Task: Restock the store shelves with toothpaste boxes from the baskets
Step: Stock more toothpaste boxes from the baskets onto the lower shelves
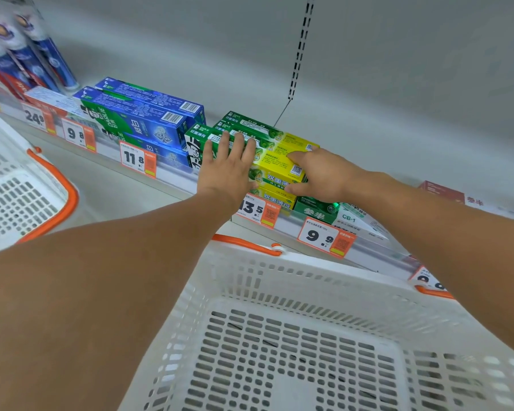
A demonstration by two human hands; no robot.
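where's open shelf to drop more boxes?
Free: bare shelf behind and right of the green-yellow stack, up to the red box. Crowded: both hands on that stack, left hand flat on top, right hand at its right end; blue-green boxes sit close on its left.

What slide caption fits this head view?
Both hands square up green-and-yellow toothpaste boxes on the shelf above an empty white basket.
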